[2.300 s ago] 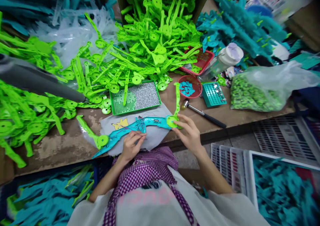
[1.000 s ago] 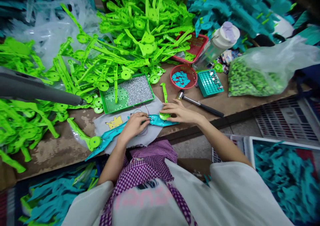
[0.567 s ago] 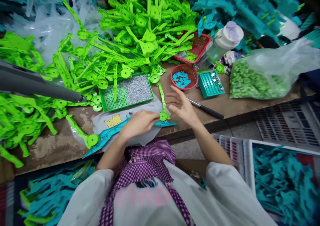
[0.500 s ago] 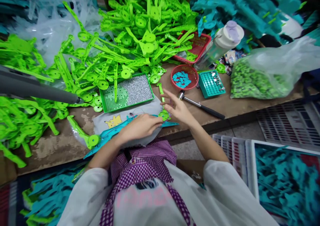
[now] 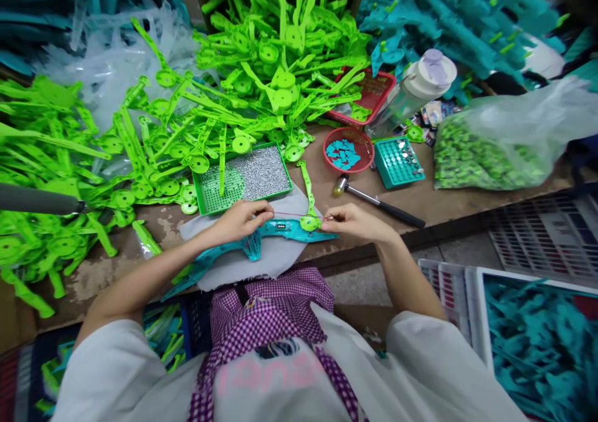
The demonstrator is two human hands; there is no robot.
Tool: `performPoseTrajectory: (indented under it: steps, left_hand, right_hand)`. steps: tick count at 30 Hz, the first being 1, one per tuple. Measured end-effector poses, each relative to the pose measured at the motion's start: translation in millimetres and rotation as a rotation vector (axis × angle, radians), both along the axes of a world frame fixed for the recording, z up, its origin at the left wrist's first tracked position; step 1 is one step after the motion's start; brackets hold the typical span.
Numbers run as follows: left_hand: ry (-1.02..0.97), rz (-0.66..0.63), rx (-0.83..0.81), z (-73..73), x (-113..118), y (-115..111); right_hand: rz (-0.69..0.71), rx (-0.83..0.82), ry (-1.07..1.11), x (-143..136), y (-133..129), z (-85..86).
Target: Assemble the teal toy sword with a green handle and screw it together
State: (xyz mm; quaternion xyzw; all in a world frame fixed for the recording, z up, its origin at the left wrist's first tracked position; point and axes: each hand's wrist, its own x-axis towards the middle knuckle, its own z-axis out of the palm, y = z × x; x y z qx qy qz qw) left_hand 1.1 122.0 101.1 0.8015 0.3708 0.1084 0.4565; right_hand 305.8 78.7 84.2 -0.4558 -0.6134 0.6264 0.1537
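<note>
1. Thin dark-red wire [image 5: 290, 214], drawn nearly straight between two hands, above a curved teal plastic piece [image 5: 268, 230] on a grey cloth [image 5: 275, 260] that covers part of the brown bench [image 5: 448, 207].
2. It should be very light, limp and easily kinked; a fingertip pinch with gentle tension probably suits it best.
3. The teal piece looks stiff, light and smooth, likely safest held by its edges.
4. Left hand [image 5: 245, 219]: its grip pinches the span's left end, forearm slanting up from lower left.
5. Right hand [image 5: 352, 222]: its grip pinches the right end, just beside a lime-green plastic disc with a long arm [image 5: 309, 222]; elbow bent.
</note>
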Motion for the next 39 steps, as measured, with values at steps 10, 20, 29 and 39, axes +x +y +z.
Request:
performPoseTrajectory:
  steps: [10,20,29,39]
  left_hand:
    - [0.191,-0.166,0.170,-14.5,-28.7,-17.7]
    - [0.054,-0.105,0.322,16.0,-4.7,-19.6]
    - [-0.230,0.054,0.221,-13.2,73.3,-5.8]
    - [-0.302,0.379,0.048,-35.2,59.0,10.3]
  right_hand:
    - [-0.177,0.144,-0.117,14.2,-3.4,-7.1]
    - [-0.320,0.264,-0.003,-25.4,-12.9,-0.1]
    - [-0.451,0.127,0.049,-49.1,1.5,-6.7]
    - [-0.626,-0.021,0.304,-41.7,3.6,-33.8]
